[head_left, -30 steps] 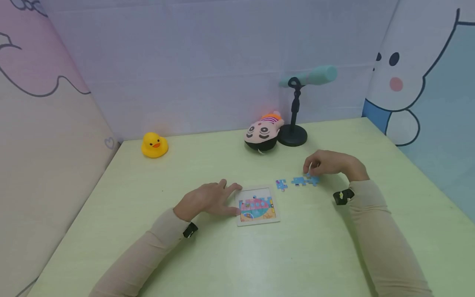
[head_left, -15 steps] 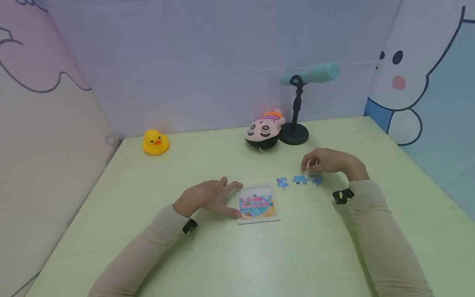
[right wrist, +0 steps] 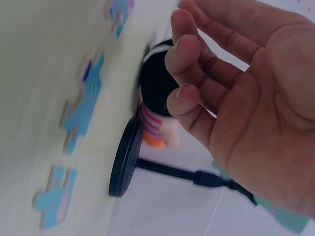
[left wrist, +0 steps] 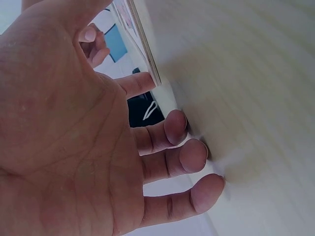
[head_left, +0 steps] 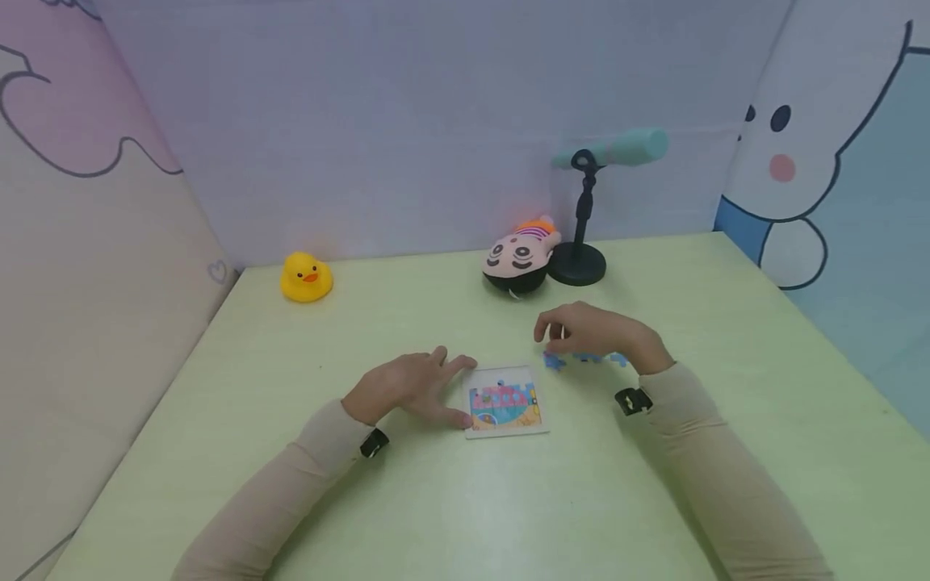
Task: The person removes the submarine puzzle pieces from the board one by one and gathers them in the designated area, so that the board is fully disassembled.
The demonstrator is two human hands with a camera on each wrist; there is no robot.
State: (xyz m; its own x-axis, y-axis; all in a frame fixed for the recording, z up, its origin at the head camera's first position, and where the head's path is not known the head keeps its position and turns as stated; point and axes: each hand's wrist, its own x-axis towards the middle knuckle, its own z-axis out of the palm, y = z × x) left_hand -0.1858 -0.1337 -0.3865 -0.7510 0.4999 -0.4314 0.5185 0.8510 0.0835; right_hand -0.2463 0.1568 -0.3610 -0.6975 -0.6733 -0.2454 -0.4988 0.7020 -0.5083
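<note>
A small square jigsaw tray [head_left: 519, 376] lies flat, its lower part filled with a pink and blue picture and its upper part bare white. My left hand [head_left: 414, 389] touches the tray's left side with thumb and index finger. In the left wrist view its other fingers [left wrist: 194, 156] rest on the tabletop. Three loose blue jigsaw pieces lie in a row right of the tray. My right hand [head_left: 594, 332] hovers over the leftmost piece [head_left: 554, 361], fingers loosely bent, with nothing visible between them. The middle piece [right wrist: 82, 112] and right piece [right wrist: 55, 199] show better in the right wrist view.
At the back of the pale table stand a yellow rubber duck [head_left: 307, 277], a plush doll [head_left: 519, 257] lying down, and a black stand [head_left: 577, 265] holding a teal cylinder [head_left: 630, 148]. Fabric-like walls border the back and sides.
My right hand has moved left from the rightmost piece to above the leftmost one, leaving the pieces on the table. The left hand stays at the tray.
</note>
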